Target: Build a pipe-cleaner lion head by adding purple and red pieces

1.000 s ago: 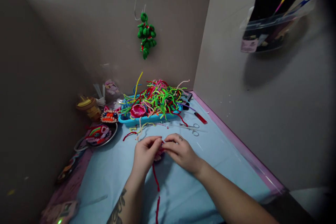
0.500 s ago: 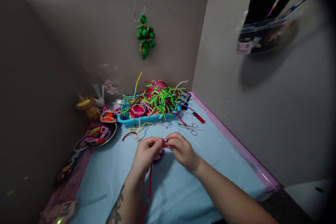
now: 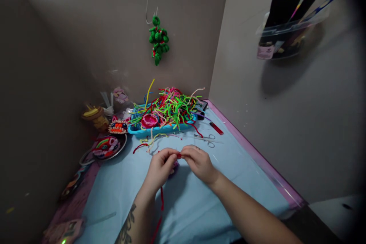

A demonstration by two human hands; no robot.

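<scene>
My left hand point(image 3: 159, 167) and my right hand point(image 3: 198, 162) meet over a light blue mat point(image 3: 200, 206), fingers pinched together on a red pipe cleaner point(image 3: 161, 204). Its long tail hangs down past my left wrist toward me. A small pink fuzzy piece point(image 3: 174, 166) shows just under the fingertips of my left hand. Both hands are closed on the red strand where they touch.
A blue tray point(image 3: 137, 130) heaped with several coloured pipe cleaners point(image 3: 168, 106) stands behind the hands. Scissors point(image 3: 208, 140) and a red tool point(image 3: 216, 128) lie to its right. A plate of crafted pieces point(image 3: 105, 148) sits left. A green ornament point(image 3: 158, 40) hangs on the back panel.
The hands have stayed together and shifted slightly; the red tail has swung left and hangs nearer my left forearm. The camera tilted a little.
</scene>
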